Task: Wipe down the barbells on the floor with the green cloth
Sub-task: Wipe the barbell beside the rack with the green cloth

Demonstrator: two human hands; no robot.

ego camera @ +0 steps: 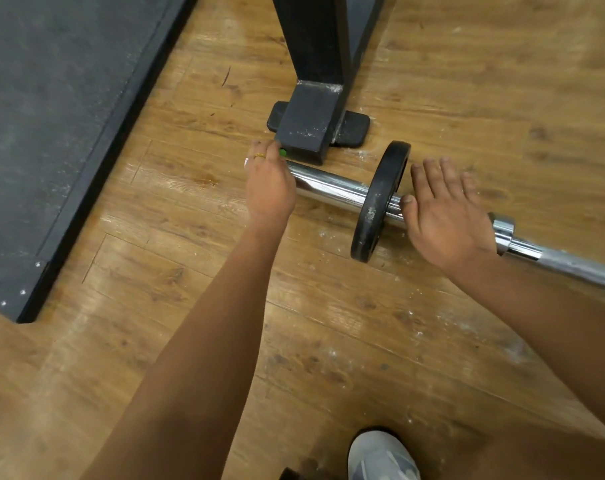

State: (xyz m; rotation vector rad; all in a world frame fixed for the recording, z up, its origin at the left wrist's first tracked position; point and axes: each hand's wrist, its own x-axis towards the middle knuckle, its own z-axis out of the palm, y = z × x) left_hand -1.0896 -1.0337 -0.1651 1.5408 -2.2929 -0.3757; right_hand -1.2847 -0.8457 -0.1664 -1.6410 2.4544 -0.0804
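We see the barbell flat on the wood floor: chrome sleeve, one scuffed black plate standing on edge, chrome collar, duller shaft running off right. The sleeve tip sits just beside the black rack foot, well apart from the floor's left edge at the dark mat.

The left hand is cupped over the sleeve tip. Green cloth is under its fingers, only a scrap showing.

The right hand lies flat with fingers spread, over the sleeve between plate and collar, thumb on the chrome and holding nothing.
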